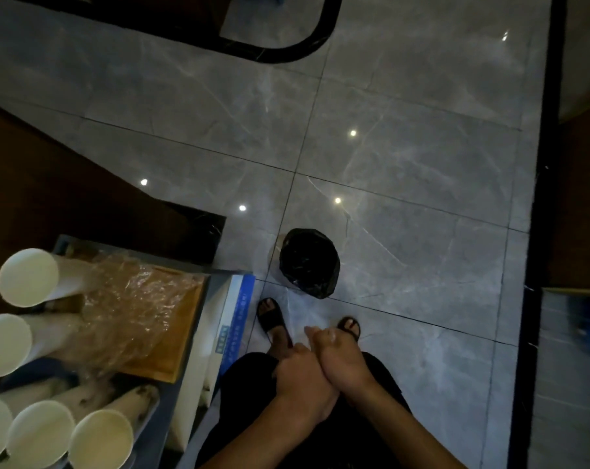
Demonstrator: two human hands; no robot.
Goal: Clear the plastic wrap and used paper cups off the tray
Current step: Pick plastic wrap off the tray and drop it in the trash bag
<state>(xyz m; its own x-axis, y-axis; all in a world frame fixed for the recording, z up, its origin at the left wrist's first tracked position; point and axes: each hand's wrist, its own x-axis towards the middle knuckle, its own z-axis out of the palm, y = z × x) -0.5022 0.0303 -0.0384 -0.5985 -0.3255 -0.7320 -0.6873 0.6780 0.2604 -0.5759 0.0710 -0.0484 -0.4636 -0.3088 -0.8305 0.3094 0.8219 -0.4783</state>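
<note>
Both hands, the left hand (pixel 303 380) and the right hand (pixel 341 357), are pressing together with loosely curled fingers, holding nothing I can see, well apart from the tray (pixel 171 333). The plastic wrap (pixel 134 299) is lying on the tray and the paper cups (pixel 29 275) are standing beside it. I think it is best to gather the wrap first, then stack the cups, and drop all in the bin (pixel 308 262) on the floor beyond the tray.

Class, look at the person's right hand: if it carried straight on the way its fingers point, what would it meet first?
The right hand points forward and down, toward the right foot in its black sandal. That foot is probably first in line, though depth is unclear; otherwise it meets the grey tiled floor beyond.
</note>
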